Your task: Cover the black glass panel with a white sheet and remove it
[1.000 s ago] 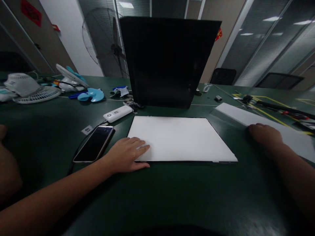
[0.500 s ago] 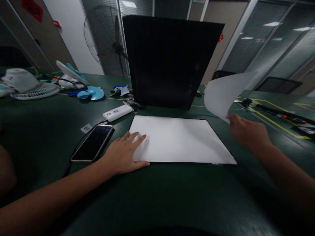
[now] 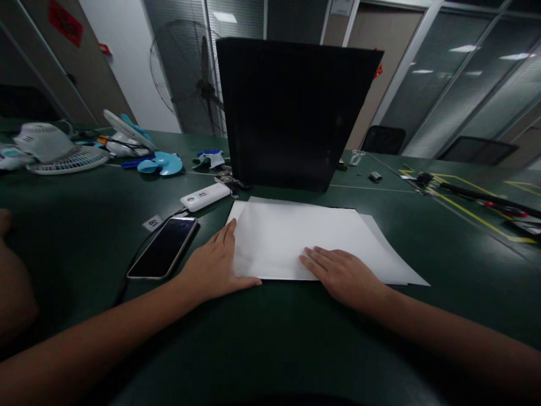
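Observation:
A white sheet lies on top of a white panel whose right edge peeks out, both flat on the dark green table. My right hand rests flat on the sheet's near edge, fingers stretched out. My left hand lies open against the sheet's left edge, thumb along the near side, holding nothing.
A black upright board stands behind the sheet. A phone and a white power bank lie to the left. Fan parts and a blue blade sit far left. Tools and yellow tape lines are at the right.
My right hand lifted a white sheet from the right side of the table, carried it over and laid it on the panel. The left hand shifted slightly to the sheet's left edge.

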The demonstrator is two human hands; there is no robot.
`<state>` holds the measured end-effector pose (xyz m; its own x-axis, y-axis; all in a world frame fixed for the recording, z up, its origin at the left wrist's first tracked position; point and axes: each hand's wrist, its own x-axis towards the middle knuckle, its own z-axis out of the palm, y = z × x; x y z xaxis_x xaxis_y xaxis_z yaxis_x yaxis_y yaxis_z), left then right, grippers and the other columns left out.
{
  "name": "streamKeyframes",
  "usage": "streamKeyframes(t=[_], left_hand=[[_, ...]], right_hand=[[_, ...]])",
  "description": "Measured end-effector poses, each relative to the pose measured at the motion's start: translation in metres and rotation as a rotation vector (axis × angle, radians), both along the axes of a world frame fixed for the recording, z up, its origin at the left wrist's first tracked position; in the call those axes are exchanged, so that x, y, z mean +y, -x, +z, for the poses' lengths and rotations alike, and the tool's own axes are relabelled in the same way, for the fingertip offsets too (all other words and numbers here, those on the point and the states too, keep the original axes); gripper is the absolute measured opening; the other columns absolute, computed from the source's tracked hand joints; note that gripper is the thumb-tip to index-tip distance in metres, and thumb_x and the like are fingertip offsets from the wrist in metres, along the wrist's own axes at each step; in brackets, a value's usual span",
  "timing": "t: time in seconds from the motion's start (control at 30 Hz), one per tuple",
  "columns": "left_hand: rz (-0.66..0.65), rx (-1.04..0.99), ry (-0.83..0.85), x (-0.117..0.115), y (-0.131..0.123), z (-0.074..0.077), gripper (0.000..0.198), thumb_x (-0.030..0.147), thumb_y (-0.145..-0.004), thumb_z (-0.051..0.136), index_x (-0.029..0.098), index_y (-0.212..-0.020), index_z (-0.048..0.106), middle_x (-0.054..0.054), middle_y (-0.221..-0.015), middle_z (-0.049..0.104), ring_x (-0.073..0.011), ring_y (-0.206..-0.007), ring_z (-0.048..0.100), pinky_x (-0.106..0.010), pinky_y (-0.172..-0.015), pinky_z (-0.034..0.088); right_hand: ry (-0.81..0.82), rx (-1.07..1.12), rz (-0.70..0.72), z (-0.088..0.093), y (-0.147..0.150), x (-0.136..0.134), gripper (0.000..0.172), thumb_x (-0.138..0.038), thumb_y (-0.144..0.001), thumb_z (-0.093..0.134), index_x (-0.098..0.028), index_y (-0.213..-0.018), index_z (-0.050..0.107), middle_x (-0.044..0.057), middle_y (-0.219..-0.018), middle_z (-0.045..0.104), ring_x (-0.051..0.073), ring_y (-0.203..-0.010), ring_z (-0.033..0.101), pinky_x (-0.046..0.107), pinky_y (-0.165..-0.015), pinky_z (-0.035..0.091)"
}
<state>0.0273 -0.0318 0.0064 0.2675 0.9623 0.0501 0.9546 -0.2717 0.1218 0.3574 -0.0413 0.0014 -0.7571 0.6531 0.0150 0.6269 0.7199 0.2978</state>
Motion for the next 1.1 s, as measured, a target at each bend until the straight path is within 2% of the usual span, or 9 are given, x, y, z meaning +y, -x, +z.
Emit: streamKeyframes(t=[0.17,0.3,0.37,0.47,0.6,0.77,0.83,1.0,1.1], left_hand=[[0.017,-0.129,-0.045,0.003,0.000,-0.004,0.144,0.079,-0.063,0.078,0.004,-0.164,0.006,-0.030,-0.171,0.015,-0.0466,-0.156,0.026,-0.056,-0.125,0.034],[0.005,-0.201,-0.096,0.004,0.001,-0.008,0.144,0.077,-0.062,0.081,0.012,-0.163,0.001,-0.028,-0.170,0.018,-0.0472,-0.154,0.030,-0.058,-0.123,0.037],[-0.020,-0.224,-0.132,0.004,0.003,-0.008,0.142,0.074,-0.060,0.083,0.014,-0.162,0.005,-0.027,-0.169,0.021,-0.0472,-0.152,0.033,-0.058,-0.121,0.039],[-0.092,-0.211,-0.181,0.004,0.006,-0.004,0.127,0.073,-0.061,0.084,0.017,-0.157,0.022,-0.024,-0.164,0.031,-0.0447,-0.149,0.040,-0.058,-0.118,0.044],[-0.150,-0.166,-0.228,0.003,0.012,0.011,0.098,0.078,-0.068,0.078,0.020,-0.141,0.048,-0.018,-0.155,0.048,-0.0409,-0.136,0.055,-0.056,-0.106,0.054],[-0.117,-0.045,-0.206,0.000,0.014,0.029,0.081,0.088,-0.074,0.062,0.020,-0.116,0.068,-0.015,-0.145,0.061,-0.0386,-0.118,0.067,-0.054,-0.094,0.058],[-0.098,0.023,-0.142,0.000,0.013,0.031,0.080,0.091,-0.075,0.058,0.021,-0.112,0.072,-0.015,-0.145,0.062,-0.0401,-0.116,0.068,-0.056,-0.091,0.058],[-0.094,0.099,-0.073,0.000,0.009,0.022,0.100,0.093,-0.072,0.058,0.018,-0.138,0.064,-0.019,-0.154,0.055,-0.0451,-0.127,0.062,-0.059,-0.097,0.056],[-0.100,0.105,-0.028,0.001,0.009,0.017,0.104,0.092,-0.073,0.059,0.016,-0.142,0.062,-0.021,-0.154,0.054,-0.0460,-0.132,0.059,-0.059,-0.104,0.053]], right_hand=[[-0.021,0.075,0.035,-0.001,-0.004,0.006,0.052,-0.017,-0.102,0.046,-0.020,-0.153,0.057,0.013,-0.152,0.055,0.029,-0.135,0.060,0.050,-0.104,0.056],[-0.030,0.113,0.081,-0.006,-0.005,0.010,0.049,-0.021,-0.105,0.044,-0.019,-0.152,0.058,0.013,-0.153,0.055,0.030,-0.137,0.058,0.051,-0.106,0.055],[-0.019,0.114,0.082,-0.007,-0.004,0.010,0.049,-0.023,-0.105,0.044,-0.020,-0.152,0.057,0.012,-0.154,0.055,0.030,-0.137,0.057,0.050,-0.106,0.055],[0.001,0.111,0.076,-0.005,-0.001,0.009,0.048,-0.025,-0.106,0.042,-0.021,-0.152,0.057,0.011,-0.154,0.054,0.030,-0.138,0.056,0.051,-0.106,0.055],[0.028,0.120,0.077,0.000,0.005,0.007,0.048,-0.027,-0.107,0.042,-0.022,-0.152,0.058,0.011,-0.154,0.054,0.030,-0.139,0.055,0.051,-0.106,0.055],[0.038,0.130,0.078,0.001,0.008,0.004,0.048,-0.028,-0.106,0.044,-0.022,-0.152,0.057,0.011,-0.154,0.055,0.030,-0.138,0.056,0.050,-0.106,0.055],[0.033,0.132,0.079,0.000,0.009,0.004,0.048,-0.028,-0.106,0.043,-0.022,-0.152,0.058,0.011,-0.154,0.055,0.030,-0.138,0.056,0.050,-0.105,0.055],[0.036,0.142,0.085,-0.002,0.007,0.004,0.048,-0.028,-0.106,0.044,-0.023,-0.152,0.057,0.011,-0.154,0.055,0.029,-0.138,0.056,0.050,-0.106,0.054],[0.052,0.171,0.090,-0.002,0.006,0.005,0.048,-0.030,-0.107,0.044,-0.022,-0.153,0.056,0.012,-0.155,0.054,0.029,-0.139,0.055,0.051,-0.106,0.053]])
